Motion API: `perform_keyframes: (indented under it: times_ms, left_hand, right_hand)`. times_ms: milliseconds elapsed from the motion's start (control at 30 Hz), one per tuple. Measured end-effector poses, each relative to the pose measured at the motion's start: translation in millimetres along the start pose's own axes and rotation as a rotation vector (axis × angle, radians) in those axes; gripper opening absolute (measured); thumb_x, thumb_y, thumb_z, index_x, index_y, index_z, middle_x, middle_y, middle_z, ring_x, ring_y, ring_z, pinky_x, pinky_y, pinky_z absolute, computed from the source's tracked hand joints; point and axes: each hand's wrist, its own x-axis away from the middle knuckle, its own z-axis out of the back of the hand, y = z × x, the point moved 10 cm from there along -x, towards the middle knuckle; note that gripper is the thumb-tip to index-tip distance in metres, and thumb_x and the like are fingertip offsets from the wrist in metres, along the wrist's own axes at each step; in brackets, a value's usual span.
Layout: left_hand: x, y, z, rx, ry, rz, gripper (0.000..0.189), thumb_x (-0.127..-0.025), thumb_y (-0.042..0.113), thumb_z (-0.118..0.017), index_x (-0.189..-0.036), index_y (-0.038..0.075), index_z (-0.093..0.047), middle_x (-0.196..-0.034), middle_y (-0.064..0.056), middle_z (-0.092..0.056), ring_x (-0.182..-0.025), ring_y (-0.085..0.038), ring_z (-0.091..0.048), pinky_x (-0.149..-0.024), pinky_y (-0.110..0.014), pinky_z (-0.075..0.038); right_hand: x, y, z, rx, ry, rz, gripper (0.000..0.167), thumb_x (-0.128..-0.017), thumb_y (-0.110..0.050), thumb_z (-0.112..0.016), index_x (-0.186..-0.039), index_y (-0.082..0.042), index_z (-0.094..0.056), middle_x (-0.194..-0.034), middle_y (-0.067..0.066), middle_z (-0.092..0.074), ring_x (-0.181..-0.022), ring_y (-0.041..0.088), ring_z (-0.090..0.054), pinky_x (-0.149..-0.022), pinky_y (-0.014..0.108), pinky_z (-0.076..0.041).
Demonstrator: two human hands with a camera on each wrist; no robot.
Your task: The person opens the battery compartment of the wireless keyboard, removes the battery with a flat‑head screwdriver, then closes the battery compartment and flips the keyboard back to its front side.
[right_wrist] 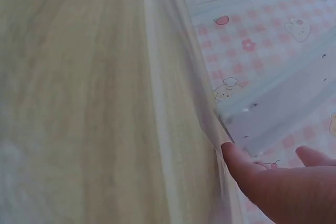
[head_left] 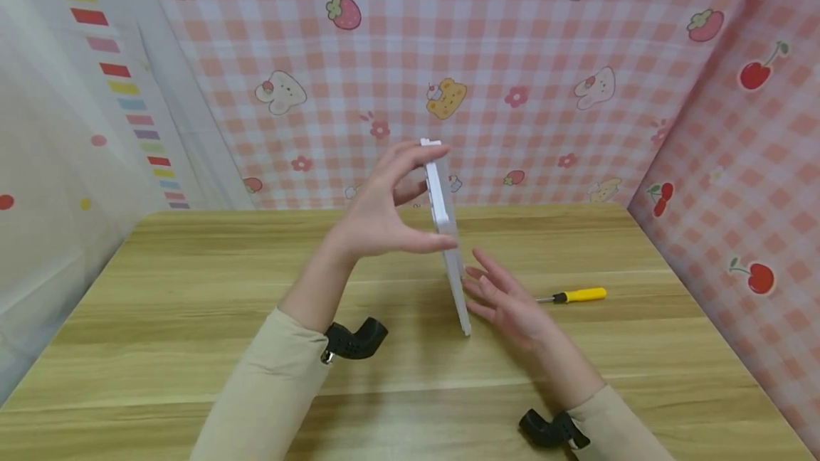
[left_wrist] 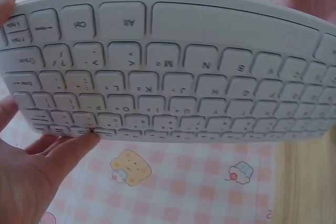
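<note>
A white keyboard (head_left: 448, 255) is held up on edge over the table, tilted so that its upper end leans left. My left hand (head_left: 378, 212) grips it near the top, fingers over the far end and thumb on the near edge. In the left wrist view its keys face the camera, and the white keyboard (left_wrist: 236, 19) appears upside down beside my left hand (left_wrist: 31, 177). My right hand (head_left: 512, 308) is by the lower end with fingers extended; whether they touch it is hard to tell. The right wrist view shows the keyboard's pale back (right_wrist: 289, 100) near my right hand (right_wrist: 286, 190).
A screwdriver (head_left: 579, 295) with a yellow handle lies on the wooden table (head_left: 192, 333), right of my right hand. Pink checked cloth (head_left: 384, 55) hangs behind the table and on the right side. Each wrist wears a black camera mount (head_left: 359, 340).
</note>
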Motion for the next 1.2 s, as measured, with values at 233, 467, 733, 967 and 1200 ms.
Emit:
perform_keyframes:
  times_ms: [233,467,733,967,1200]
  left_hand:
    - [4.4,4.4,10.5,0.132,0.06,-0.128,0.092,-0.061,-0.011,-0.084,-0.142,-0.007,-0.042,-0.137,-0.023,-0.04,-0.121,-0.035,-0.045,-0.1,-0.045,-0.047]
    - [16.3,1.8,16.9,0.171,0.064,-0.155,0.095,-0.069,0.008,-0.088,-0.147,-0.008,-0.037,-0.137,-0.026,-0.04,-0.12,-0.033,-0.046,-0.103,-0.046,-0.045]
    - [37.3,-5.8,21.3,0.112,0.067,-0.137,0.099,-0.063,-0.007,-0.085,-0.148,-0.008,-0.034,-0.142,-0.026,-0.04,-0.118,-0.03,-0.047,-0.104,-0.046,-0.044]
    - [57.3,-19.0,29.8,0.048,0.05,-0.056,0.103,-0.06,-0.019,-0.082,-0.15,-0.008,-0.032,-0.145,-0.023,-0.04,-0.12,-0.028,-0.047,-0.104,-0.039,-0.045]
    - [79.8,-34.9,37.4,-0.003,0.025,0.035,0.105,-0.062,-0.02,-0.082,-0.151,-0.006,-0.03,-0.147,-0.022,-0.039,-0.121,-0.026,-0.048,-0.098,-0.031,-0.049]
  right_hand:
    - [0.8,4,4,0.008,0.017,-0.033,0.074,-0.105,-0.026,-0.049,-0.16,-0.016,-0.001,-0.156,0.026,-0.022,-0.127,0.025,-0.05,-0.105,0.052,-0.04]
    - [4.0,0,13,0.033,0.109,-0.012,0.074,-0.103,-0.02,-0.055,-0.159,-0.009,-0.008,-0.154,0.029,-0.024,-0.108,0.014,-0.057,-0.092,0.035,-0.051]
    - [11.2,-6,33,0.146,0.249,-0.035,0.068,-0.101,-0.013,-0.057,-0.158,-0.01,-0.02,-0.154,0.026,-0.024,-0.109,0.014,-0.05,-0.086,0.023,-0.048]
    - [17.3,-12,47,0.281,0.318,-0.066,0.071,-0.098,-0.018,-0.063,-0.158,-0.016,-0.025,-0.157,0.02,-0.025,-0.121,0.03,-0.041,-0.087,0.021,-0.045]
    - [21.9,-22,57,0.437,0.365,-0.055,0.073,-0.096,-0.016,-0.066,-0.157,-0.015,-0.027,-0.156,0.019,-0.028,-0.117,0.034,-0.045,-0.082,0.02,-0.045]
